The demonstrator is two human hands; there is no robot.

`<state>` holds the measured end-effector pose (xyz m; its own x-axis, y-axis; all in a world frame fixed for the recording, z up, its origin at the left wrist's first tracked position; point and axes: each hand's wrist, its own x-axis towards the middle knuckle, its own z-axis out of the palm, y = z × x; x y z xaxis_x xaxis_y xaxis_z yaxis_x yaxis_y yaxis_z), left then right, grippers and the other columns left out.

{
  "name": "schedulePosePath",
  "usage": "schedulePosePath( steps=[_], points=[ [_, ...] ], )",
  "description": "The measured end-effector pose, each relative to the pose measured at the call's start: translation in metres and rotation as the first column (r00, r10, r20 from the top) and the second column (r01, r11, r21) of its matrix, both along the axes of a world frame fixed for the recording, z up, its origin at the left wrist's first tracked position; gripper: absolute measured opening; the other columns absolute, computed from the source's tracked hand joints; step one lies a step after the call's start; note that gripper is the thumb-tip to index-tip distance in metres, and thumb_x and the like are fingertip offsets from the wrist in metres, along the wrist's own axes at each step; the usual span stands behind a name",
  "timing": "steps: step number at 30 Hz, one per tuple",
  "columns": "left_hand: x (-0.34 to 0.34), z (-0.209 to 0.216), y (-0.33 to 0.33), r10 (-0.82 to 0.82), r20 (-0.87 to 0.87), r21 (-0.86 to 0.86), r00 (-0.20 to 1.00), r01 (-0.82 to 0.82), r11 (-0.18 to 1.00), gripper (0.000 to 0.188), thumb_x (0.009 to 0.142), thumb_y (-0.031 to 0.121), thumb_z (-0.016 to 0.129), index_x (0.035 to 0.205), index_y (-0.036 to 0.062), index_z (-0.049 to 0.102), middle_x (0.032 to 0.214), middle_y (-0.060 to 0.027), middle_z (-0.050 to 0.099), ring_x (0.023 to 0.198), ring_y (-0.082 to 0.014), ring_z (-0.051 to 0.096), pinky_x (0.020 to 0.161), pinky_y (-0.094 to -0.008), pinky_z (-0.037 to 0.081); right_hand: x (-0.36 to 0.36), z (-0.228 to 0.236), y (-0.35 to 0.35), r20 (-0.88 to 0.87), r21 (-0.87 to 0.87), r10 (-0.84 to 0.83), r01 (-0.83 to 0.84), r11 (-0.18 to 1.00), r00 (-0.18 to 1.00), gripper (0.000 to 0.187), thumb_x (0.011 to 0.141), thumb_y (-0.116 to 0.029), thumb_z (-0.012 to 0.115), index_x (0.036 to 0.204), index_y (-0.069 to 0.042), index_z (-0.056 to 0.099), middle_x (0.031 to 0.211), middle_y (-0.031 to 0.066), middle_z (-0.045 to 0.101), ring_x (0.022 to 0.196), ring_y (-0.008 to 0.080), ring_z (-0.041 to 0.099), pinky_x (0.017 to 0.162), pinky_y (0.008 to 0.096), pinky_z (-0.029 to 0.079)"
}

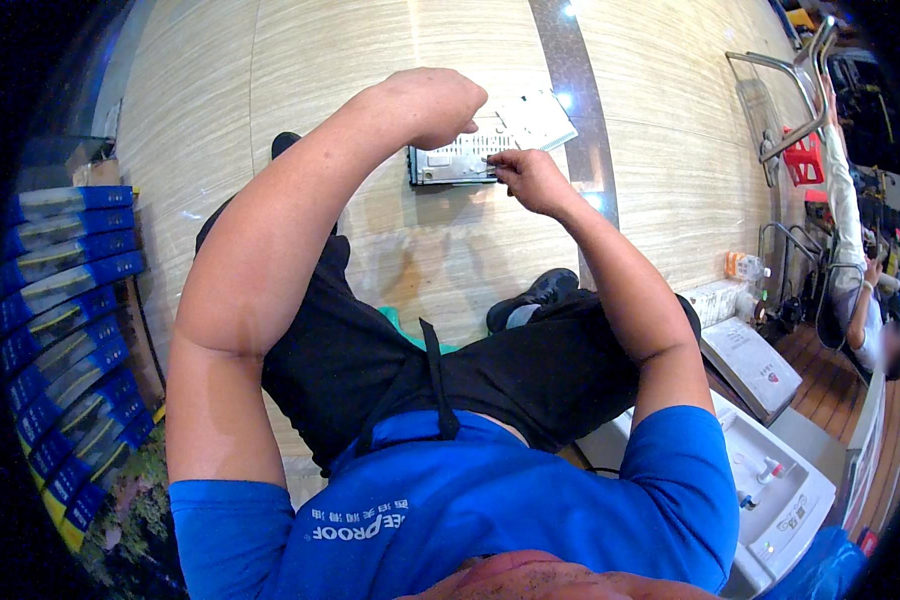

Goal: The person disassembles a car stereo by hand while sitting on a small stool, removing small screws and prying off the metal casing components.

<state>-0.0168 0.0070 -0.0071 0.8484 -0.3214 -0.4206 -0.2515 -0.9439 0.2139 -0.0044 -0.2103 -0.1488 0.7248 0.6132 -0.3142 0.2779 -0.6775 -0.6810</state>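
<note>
I judge the metal unit [442,166], upper centre, is being worked on; next calls for steadying it. Left hand [452,105], right hand [532,180]: I can't tell either grip.

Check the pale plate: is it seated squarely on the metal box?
No: the plate sits skewed, jutting past the far right of the box. Whether they are attached, I cannot tell.

Beige tile flr [370,40] w/ dark strip [576,75] bears flat metal unit [450,167] & blk shoe [545,292].
</note>
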Motion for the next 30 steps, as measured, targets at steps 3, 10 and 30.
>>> schedulePosePath(
  steps=[3,10,30],
  points=[
    [-0.002,0.001,-0.001,0.028,0.016,0.010,0.999,-0.028,1.000,0.027,0.094,0.026,0.061,0.110,0.0036,0.067,0.102,-0.0147,0.069,0.098,-0.0285,0.067,0.081,-0.0420,0.055,0.000,0.005,0.002,0.059,-0.014,0.000,0.001,1.000,0.998,0.023,0.091,-0.014,0.064,0.107,0.002,0.068,0.080,0.0135,0.070,0.063,0.0169,0.063,0.063,0.0318,0.052],
    [-0.001,0.000,0.001,0.015,0.005,0.003,1.000,-0.015,1.000,0.026,0.094,0.025,0.062,0.107,0.0031,0.068,0.101,-0.0151,0.070,0.098,-0.0295,0.067,0.080,-0.0425,0.055,-0.004,0.008,0.003,0.065,0.010,-0.050,0.050,0.999,0.997,0.022,0.089,-0.018,0.065,0.101,0.000,0.070,0.085,0.0193,0.069,0.077,0.0295,0.066,0.074,0.0392,0.052],
    [0.000,-0.001,0.001,0.007,0.014,-0.012,1.000,-0.007,1.000,0.026,0.093,0.025,0.063,0.104,0.0025,0.070,0.100,-0.0162,0.070,0.096,-0.0305,0.068,0.078,-0.0425,0.055,-0.001,0.003,0.001,0.047,-0.024,-0.022,0.023,0.999,0.999,0.023,0.090,-0.016,0.065,0.105,0.001,0.070,0.079,0.0155,0.069,0.067,0.0199,0.065,0.066,0.0345,0.052]
  ],
)
